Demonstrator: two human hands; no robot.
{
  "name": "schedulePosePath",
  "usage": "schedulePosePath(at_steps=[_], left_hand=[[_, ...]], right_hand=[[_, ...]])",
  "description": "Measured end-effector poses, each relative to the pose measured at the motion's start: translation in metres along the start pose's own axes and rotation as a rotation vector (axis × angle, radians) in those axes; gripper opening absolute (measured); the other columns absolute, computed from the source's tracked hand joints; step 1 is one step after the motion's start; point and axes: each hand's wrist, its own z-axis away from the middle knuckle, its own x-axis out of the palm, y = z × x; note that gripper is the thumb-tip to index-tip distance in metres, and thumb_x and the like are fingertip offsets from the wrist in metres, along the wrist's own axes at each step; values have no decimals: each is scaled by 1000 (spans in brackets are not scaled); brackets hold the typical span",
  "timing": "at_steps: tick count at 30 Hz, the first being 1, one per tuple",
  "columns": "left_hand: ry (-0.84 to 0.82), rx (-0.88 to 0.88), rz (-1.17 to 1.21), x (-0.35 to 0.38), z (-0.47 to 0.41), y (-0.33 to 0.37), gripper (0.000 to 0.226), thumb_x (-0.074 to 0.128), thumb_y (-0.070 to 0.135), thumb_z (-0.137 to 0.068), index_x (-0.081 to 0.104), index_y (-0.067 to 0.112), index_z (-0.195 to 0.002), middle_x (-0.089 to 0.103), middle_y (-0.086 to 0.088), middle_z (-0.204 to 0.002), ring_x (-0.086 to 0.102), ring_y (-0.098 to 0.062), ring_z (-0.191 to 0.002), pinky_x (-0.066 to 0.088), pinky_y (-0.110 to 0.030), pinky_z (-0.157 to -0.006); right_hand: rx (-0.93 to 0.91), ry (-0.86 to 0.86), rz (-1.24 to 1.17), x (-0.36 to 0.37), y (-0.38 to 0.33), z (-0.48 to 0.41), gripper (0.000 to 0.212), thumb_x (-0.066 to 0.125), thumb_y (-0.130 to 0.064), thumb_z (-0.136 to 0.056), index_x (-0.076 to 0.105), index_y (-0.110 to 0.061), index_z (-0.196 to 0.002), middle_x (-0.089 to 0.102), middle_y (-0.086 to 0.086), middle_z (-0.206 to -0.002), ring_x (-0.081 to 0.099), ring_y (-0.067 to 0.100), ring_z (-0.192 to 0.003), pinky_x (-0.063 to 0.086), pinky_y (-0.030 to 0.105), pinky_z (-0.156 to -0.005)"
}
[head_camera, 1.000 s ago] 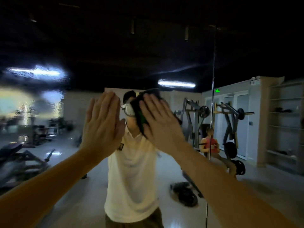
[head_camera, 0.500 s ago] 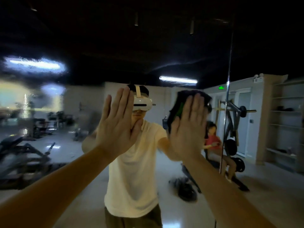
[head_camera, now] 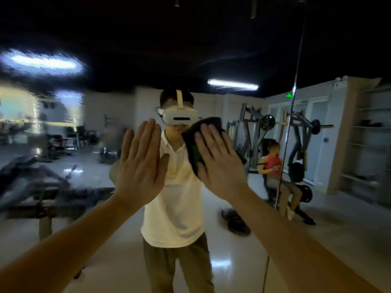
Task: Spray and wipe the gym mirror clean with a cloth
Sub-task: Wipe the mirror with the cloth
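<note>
**mat_rat:** ok, where's the cloth sitting right now?

**glasswipe:** Under our right hand (head_camera: 218,163), squashed flat against the mirror (head_camera: 211,60), just right of the middle of the view. It's a dark cloth (head_camera: 190,140) with a green patch (head_camera: 195,154) showing on the thumb side.

**mat_rat:** are we gripping it or what?

**glasswipe:** Nope, no grip at all. The fingers (head_camera: 208,136) are straight and lie side by side on top of it, with the palm pushing it into the glass. The cloth pokes out past the fingertips at the top and along the thumb edge on the left. There's a dark bit at the right edge of the hand too, but we can't tell if that's cloth.

**mat_rat:** and the other one?

**glasswipe:** Our left hand (head_camera: 140,166) is up beside it and holds nothing. Fingers straight and together, thumb angled toward the right hand, palm facing the glass. It looks planted there, but we can't say for sure it's touching. The two hands are near each other, not in contact.

**mat_rat:** how's the glass look?

**glasswipe:** There's a smeary patch (head_camera: 42,102) on the left where the reflections ripple. To the right it's sharper, and we can make out a weight machine (head_camera: 260,123). A vertical seam (head_camera: 291,127) runs well right of the cloth. The reflected white headset (head_camera: 181,117) sits just above and left of the cloth's top edge.
</note>
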Motion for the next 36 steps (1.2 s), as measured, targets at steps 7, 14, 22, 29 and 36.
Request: schedulePosePath(at_steps=[7, 14, 22, 29, 36], left_hand=[[-90, -47, -137, 16, 2, 10, 79, 34, 48, -106, 20, -7, -162, 13, -25, -171, 7, -37, -161, 11, -62, -128], [-46, -40, -59, 16, 3, 9, 74, 34, 43, -106, 23, -5, -161, 16, -24, -171, 11, -35, -161, 13, -61, -128], [46, -103, 87, -26, 35, -14, 59, 31, 24, -107, 29, 1, -161, 27, -21, -169, 24, -38, -158, 13, -61, -128], [-78, -113, -33, -20, 89, -17, 70, 41, 33, -104, 25, -2, -161, 22, -24, -170, 20, -40, -159, 9, -59, -129], [-99, -166, -213, 7, 94, -9, 83, 27, 55, -106, 21, -7, -161, 16, -29, -169, 13, -44, -159, 10, -63, -128]], right_hand=[[540, -4, 8, -6, 69, 66, 69, 31, -33, -105, 11, -2, -164, 6, 18, -172, 4, 32, -160, 15, 57, -127], [465, -8, -45, 14, -43, 47, 69, 27, -36, -104, 13, 0, -162, 5, 23, -170, 3, 36, -159, 1, 52, -129], [6, -39, -203, 28, -153, 21, 67, 48, -38, -107, 25, -8, -163, 21, 13, -170, 7, 28, -160, 10, 49, -129], [-187, -48, -11, 32, -86, 69, 61, 39, -34, -108, 25, -13, -163, 19, 10, -170, 15, 28, -159, 12, 47, -129], [312, -30, 13, 19, 25, 133, 66, 30, -34, -105, 16, -7, -163, 13, 20, -170, 9, 35, -159, 10, 55, -128]])
